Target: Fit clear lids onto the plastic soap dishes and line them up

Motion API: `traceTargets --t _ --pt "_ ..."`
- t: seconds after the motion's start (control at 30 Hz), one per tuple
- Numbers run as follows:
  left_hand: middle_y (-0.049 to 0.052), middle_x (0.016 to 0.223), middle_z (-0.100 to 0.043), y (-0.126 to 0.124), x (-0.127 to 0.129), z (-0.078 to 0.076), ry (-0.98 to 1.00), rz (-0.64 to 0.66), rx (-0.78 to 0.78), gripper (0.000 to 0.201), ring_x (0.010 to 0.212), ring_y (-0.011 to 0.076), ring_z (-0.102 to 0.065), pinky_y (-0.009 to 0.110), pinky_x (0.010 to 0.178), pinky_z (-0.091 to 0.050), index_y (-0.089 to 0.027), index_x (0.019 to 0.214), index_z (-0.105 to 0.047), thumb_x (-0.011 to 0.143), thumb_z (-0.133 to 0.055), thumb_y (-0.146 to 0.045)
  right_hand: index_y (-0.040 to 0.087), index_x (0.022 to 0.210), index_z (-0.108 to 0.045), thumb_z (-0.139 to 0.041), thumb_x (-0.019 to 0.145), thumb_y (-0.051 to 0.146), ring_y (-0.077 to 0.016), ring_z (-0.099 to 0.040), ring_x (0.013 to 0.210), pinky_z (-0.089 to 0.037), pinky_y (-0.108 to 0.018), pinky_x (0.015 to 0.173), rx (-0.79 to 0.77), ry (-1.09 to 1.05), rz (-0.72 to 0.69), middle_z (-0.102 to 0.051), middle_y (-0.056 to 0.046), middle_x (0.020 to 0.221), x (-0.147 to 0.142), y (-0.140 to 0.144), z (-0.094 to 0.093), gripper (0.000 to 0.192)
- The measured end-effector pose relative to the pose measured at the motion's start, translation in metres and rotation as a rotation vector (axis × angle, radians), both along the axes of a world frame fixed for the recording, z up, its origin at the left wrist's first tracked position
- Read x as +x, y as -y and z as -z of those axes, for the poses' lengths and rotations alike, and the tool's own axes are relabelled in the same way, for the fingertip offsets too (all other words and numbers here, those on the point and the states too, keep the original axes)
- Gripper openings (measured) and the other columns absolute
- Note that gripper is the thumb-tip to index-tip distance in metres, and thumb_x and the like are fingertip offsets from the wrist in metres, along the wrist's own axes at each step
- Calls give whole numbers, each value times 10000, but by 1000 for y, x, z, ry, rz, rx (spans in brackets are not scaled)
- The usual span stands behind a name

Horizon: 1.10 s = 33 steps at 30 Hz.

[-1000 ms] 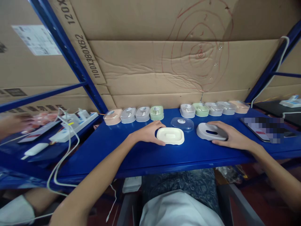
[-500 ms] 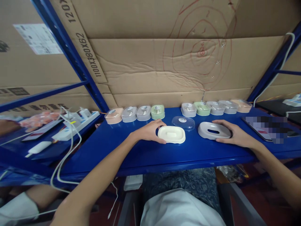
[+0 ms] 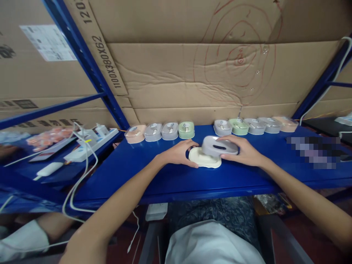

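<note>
A cream oval tray (image 3: pixel 202 161) lies on the blue shelf (image 3: pixel 170 176) in front of me. My left hand (image 3: pixel 178 153) holds its left end. My right hand (image 3: pixel 243 152) grips a grey oval insert (image 3: pixel 218 146) with a slot in its top and holds it just over the cream tray, tilted. The clear lid seen earlier is hidden behind the grey insert.
Two rows of small closed boxes in peach, grey and green stand along the cardboard back wall, one on the left (image 3: pixel 159 132), one on the right (image 3: pixel 255 125). A white power strip (image 3: pixel 90 141) with cables lies at the left. A phone (image 3: pixel 316 150) rests at the right.
My right hand has lifted the grey insert from the shelf on the right and carried it left over the cream tray. My left hand has stayed on the tray.
</note>
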<state>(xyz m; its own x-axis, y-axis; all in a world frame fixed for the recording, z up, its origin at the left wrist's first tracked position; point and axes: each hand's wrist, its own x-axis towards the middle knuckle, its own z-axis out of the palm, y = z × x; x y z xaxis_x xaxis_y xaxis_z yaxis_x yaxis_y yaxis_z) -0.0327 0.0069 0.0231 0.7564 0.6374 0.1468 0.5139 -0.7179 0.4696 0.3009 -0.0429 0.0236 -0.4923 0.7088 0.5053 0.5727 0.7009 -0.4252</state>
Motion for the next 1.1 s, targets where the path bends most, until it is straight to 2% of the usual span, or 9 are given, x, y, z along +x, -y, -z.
traceTargets --t 0.1,0.17,0.27,0.37,0.53,1.1 --pt "142 1306 -690 -2 -2 -2 -20 -8 -19 961 1197 384 -659 486 994 -533 -198 1394 -615 643 -962 -685 251 1344 -727 -806 909 611 -353 -711 1254 -558 -555 1100 37 35 -51 -764 -124 1340 -34 -9 3 571" --pt "163 1398 -674 -4 -5 -3 -2 -3 -34 1036 1279 410 -645 518 1051 -525 -204 1454 -584 619 -979 -672 255 1339 -740 -782 933 607 -352 -701 1248 -553 -569 1096 65 69 -55 -762 -127 1313 -46 -12 6 539" --pt "198 1625 -539 -6 -9 -2 24 -18 -43 1212 1490 440 -525 572 1208 -435 -223 1603 -458 608 -987 -668 265 1355 -747 -751 958 607 -363 -680 1254 -543 -595 1087 107 115 -58 -746 -143 1310 -54 -13 10 524" --pt "218 1744 -387 -5 -9 -2 27 -40 -42 1325 1599 444 -404 591 1294 -348 -215 1680 -358 610 -981 -688 245 1339 -766 -750 945 641 -383 -666 1245 -539 -605 1074 140 158 -45 -729 -172 1288 -56 -10 14 559" --pt "187 1768 -356 -1 -7 -1 46 -6 -22 1260 1626 422 -368 598 1317 -323 -256 1694 -350 672 -960 -669 247 1303 -777 -734 949 647 -392 -651 1233 -529 -619 1070 160 168 -39 -709 -174 1273 -57 -8 21 536" --pt "135 1604 -550 4 0 0 57 49 -4 1022 1494 410 -512 544 1242 -405 -285 1581 -483 725 -940 -606 238 1336 -713 -716 974 609 -383 -608 1248 -495 -600 1099 164 222 -61 -687 -166 1302 -56 -5 25 519"
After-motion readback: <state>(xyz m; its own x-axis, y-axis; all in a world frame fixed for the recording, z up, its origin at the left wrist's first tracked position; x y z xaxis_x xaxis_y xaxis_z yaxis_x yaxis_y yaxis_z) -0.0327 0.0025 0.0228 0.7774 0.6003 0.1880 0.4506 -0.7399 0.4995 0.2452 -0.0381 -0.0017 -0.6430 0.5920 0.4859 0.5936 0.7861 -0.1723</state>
